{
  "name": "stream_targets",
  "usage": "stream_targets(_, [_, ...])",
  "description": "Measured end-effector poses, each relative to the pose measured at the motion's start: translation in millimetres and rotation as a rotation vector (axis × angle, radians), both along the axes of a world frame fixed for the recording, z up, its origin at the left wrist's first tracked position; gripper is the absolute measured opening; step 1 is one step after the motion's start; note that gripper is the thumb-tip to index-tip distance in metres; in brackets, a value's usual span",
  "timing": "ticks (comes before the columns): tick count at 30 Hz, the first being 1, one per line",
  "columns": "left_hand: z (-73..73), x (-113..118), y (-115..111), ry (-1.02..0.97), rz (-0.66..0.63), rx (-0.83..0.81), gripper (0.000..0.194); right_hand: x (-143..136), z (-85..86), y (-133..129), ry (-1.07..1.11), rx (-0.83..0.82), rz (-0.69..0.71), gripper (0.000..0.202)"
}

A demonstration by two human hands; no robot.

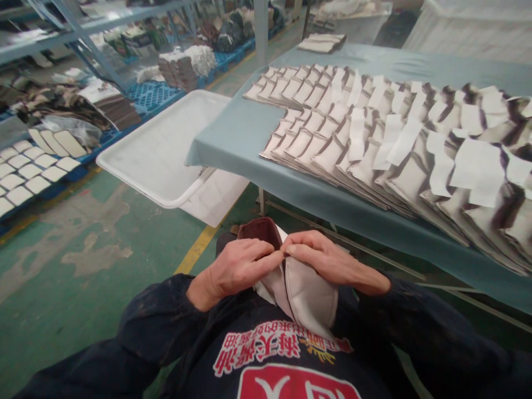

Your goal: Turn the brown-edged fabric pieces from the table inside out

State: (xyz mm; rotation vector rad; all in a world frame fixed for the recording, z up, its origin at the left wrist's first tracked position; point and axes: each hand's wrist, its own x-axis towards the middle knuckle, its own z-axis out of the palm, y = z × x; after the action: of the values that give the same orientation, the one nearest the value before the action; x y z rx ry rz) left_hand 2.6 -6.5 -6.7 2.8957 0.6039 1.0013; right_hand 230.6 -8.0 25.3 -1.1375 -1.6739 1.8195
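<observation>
Close to my body, a beige fabric piece (311, 288) with a dark reddish-brown part (260, 230) is held between both hands. My left hand (243, 263) pinches its upper edge from the left, fingers closed. From the right, my right hand (322, 255) grips the same edge, its thumb and fingertips almost touching those of my left hand. Part of the piece is hidden behind the fingers. A bit of white material shows just behind the fingertips.
A blue-green covered table (233, 138) bears rows of overlapping beige pieces (328, 149) with white strips (388, 141). Left of it stands a white bin (153, 149). Blue pallets (153, 94) with stacked material and shelving line the left side.
</observation>
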Motion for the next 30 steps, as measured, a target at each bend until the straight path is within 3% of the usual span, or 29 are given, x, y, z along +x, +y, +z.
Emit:
stream_targets(4, [1.0,4.4,-4.6,-0.054,-0.011,-0.055,0.020,0.7,-3.6,-2.2,0.075,-0.114,-0.003,0.058])
stream_targets(7, [6.4,9.3,-9.0,-0.160,0.042,-0.172,0.015,2.7,-3.8,-5.1,0.083,-0.106,0.003,0.062])
stream_targets(11, [18.7,10.4,-10.3,-0.135,0.092,-0.412,0.011,7.5,3.0,-9.6,0.030,-0.012,-0.004,0.050])
stream_targets(16, [26.9,6.4,-6.1,-0.094,-0.030,-0.655,0.008,10.9,8.9,-11.7,-0.080,0.150,0.002,0.022])
stream_targets(22, [33.0,7.4,-3.2,-0.056,-0.054,-0.816,0.021,13.3,3.4,-8.9,-0.230,0.538,0.017,0.008])
stream_targets(25, [34.2,10.4,-2.6,0.003,-0.043,-0.760,0.032,14.8,1.7,-9.8,-0.249,0.653,0.025,0.010])
stream_targets(27, [32.7,12.3,-3.1,0.083,-0.004,-0.594,0.033,14.7,1.7,-11.1,-0.263,0.669,0.012,0.009])
stream_targets(30, [27.7,14.0,-3.6,0.191,0.061,-0.320,0.034,12.7,1.5,-12.1,-0.245,0.547,-0.027,0.010])
